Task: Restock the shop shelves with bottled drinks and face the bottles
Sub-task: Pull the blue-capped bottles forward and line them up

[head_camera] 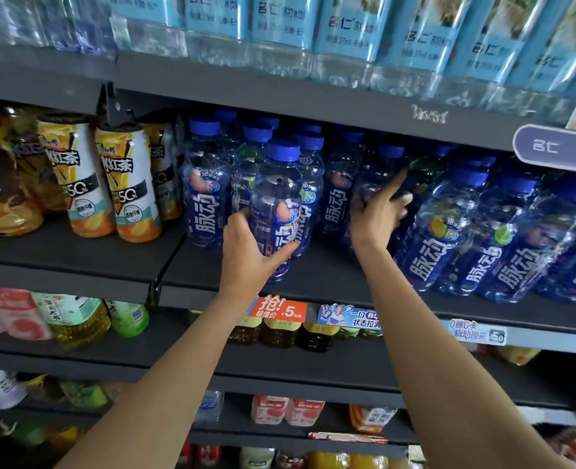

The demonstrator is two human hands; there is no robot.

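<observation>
My left hand [249, 255] grips a blue-capped, blue-labelled drink bottle [278, 194] upright near the front edge of the dark shelf [330, 282]. Behind it stand more bottles of the same drink [207, 184] in rows. My right hand [378, 211] reaches deeper into the shelf with fingers spread, touching a dark bottle [368, 184] that sits in shadow; whether it grips that bottle is unclear. To the right, several of the same blue bottles [449, 225] lean tilted toward the left.
Yellow iced-tea bottles [76, 177] fill the shelf's left section behind a divider. Light-blue water packs [347, 28] sit on the shelf above. Price tags [280, 308] line the shelf front. Lower shelves hold green, pink and dark drinks [76, 319].
</observation>
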